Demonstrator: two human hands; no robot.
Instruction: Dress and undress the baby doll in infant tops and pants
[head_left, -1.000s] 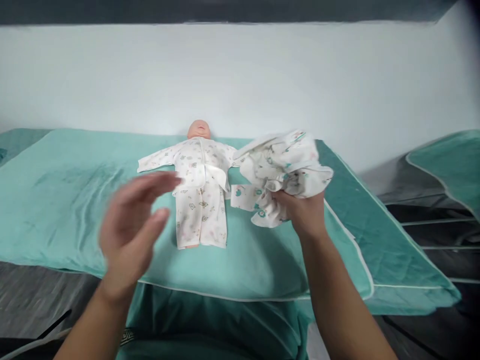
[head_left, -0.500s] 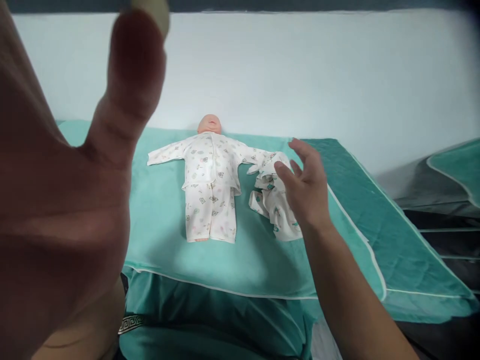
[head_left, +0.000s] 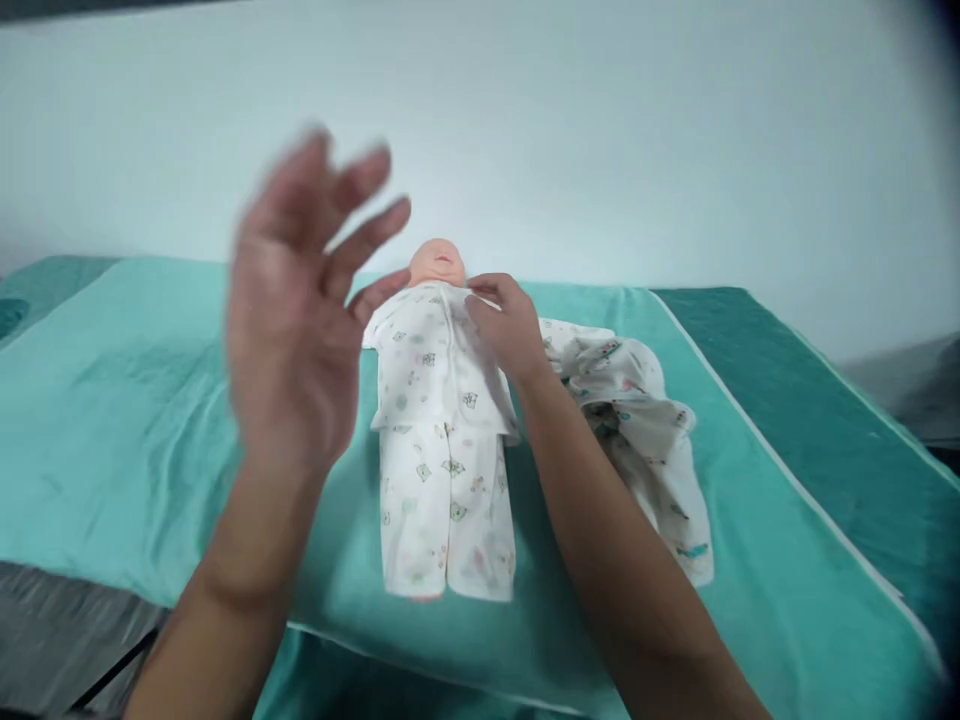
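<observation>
A baby doll (head_left: 437,262) lies on its back on a green sheet (head_left: 150,400), wearing a white printed top (head_left: 420,370) and matching trousers (head_left: 450,510). My left hand (head_left: 304,320) is raised in front of the doll's left side in view, palm showing, fingers apart and a little blurred; nothing is in it. By the doll's shoulder, just under the head, my right hand (head_left: 506,325) has its fingers bent with a gap between thumb and forefinger. It is at the top's collar; whether it touches the cloth I cannot tell.
A crumpled white printed garment (head_left: 652,430) lies to the right of the doll, partly behind my right forearm. Darker green padding (head_left: 780,370) shows along the right side. A pale wall (head_left: 600,130) rises behind the bed.
My left hand has moved away from the camera toward the doll. My right hand has gone left, from over the crumpled garment to the doll's shoulder. The view has come closer.
</observation>
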